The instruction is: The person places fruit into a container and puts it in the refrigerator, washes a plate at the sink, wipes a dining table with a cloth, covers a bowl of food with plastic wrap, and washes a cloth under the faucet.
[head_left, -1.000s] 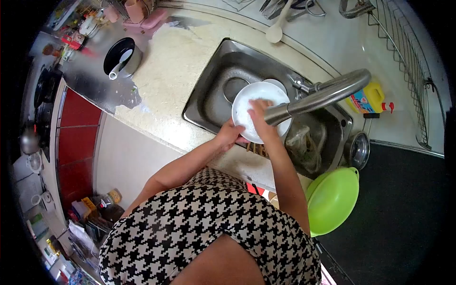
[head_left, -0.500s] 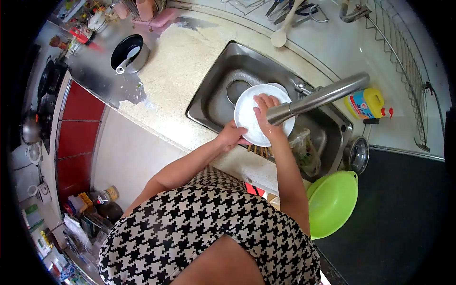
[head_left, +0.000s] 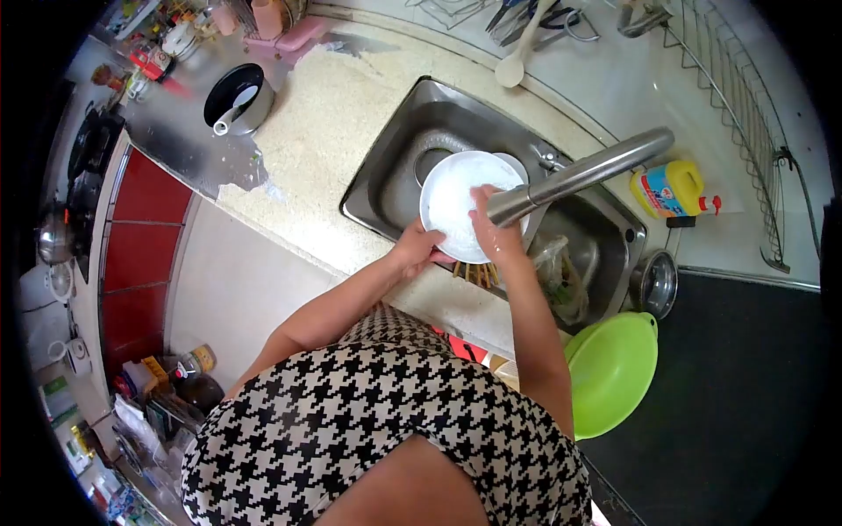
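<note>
A white plate (head_left: 453,197) is held over the sink (head_left: 386,167), wet on its upper face. My left hand (head_left: 418,245) grips its near left rim, thumb on top and fingers underneath. Over the plate's right part lies my right hand (head_left: 493,232), wet, its fingers stretched out against the surface. The metal faucet (head_left: 588,175) reaches across it and hides some of its fingers. Behind the plate, the edge of another white dish (head_left: 512,164) shows in the sink. Wooden chopsticks (head_left: 474,273) stick out below the plate at the sink's front.
A plastic bag with greens (head_left: 561,280) lies in the right basin. To the right stand a green basin (head_left: 618,377), a steel bowl (head_left: 655,285) and a yellow detergent bottle (head_left: 671,188). A pot (head_left: 241,101) sits on the left counter; a wooden spoon (head_left: 511,70) lies behind the sink.
The plate has shifted slightly left in view, and my left hand moves with it. My right hand has slid down toward the plate's near right side, its fingers drawn lower.
</note>
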{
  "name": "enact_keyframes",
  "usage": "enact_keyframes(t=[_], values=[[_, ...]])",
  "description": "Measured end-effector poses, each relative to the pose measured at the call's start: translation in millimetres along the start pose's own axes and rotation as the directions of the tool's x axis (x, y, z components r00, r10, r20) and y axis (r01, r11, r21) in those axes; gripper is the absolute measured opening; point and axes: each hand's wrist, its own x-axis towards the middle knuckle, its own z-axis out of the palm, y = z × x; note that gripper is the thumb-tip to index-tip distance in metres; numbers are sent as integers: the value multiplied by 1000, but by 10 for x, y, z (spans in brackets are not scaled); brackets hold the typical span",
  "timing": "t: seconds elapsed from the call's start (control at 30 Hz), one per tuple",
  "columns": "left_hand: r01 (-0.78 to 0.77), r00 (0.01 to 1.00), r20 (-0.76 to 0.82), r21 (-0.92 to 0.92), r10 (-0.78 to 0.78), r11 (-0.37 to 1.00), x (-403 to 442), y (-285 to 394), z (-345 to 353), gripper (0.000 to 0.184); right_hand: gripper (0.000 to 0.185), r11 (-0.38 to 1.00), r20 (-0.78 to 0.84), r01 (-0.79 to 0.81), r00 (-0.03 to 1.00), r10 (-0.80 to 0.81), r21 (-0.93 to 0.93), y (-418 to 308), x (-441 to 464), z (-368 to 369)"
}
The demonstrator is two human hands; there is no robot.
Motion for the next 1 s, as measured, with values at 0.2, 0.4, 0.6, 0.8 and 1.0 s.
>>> enact_keyframes(t=[0.2,0.4,0.6,0.8,1.0], values=[[5,1000,15,-12,-5,1000,-40,-73,-95,42,37,981,142,-185,974,175,57,-1,-146,64],[-7,1000,12,-26,8,1000,-145,-36,-60,40,27,962,-42,128,989,-142,-241,-40,-15,-63],[-49,999,13,-41,50,998,-117,-43,-137,40,20,982,-7,-157,988,157,-105,-268,-376,84],[-60,998,33,-55,62,997,-165,-55,-224,43,15,980,-68,128,991,-119,152,-357,-453,124],[12,1000,7,-53,-11,999,-224,1,-261,49,26,996,-225,63,971,-77,-70,279,-82,-272]])
